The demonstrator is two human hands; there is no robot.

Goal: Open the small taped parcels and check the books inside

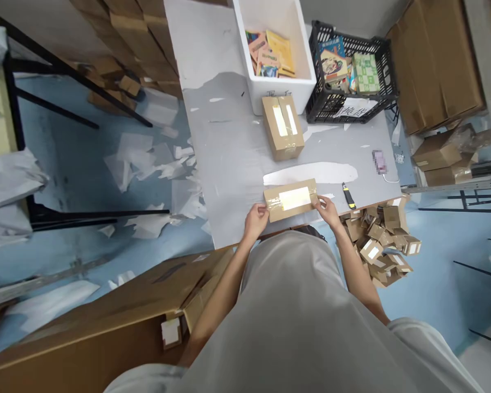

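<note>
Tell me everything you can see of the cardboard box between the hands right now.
The box is small, flat, brown cardboard, closed, with a white label on its top face and glossy clear tape across the top and ends. It lies lengthwise at the near edge of the grey table, slightly tilted. The left hand grips its left end and the right hand its right end. Nothing else touches it.

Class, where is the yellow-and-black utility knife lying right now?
In the head view, the utility knife lies on the grey table near its front edge, just right of the right hand.
</note>
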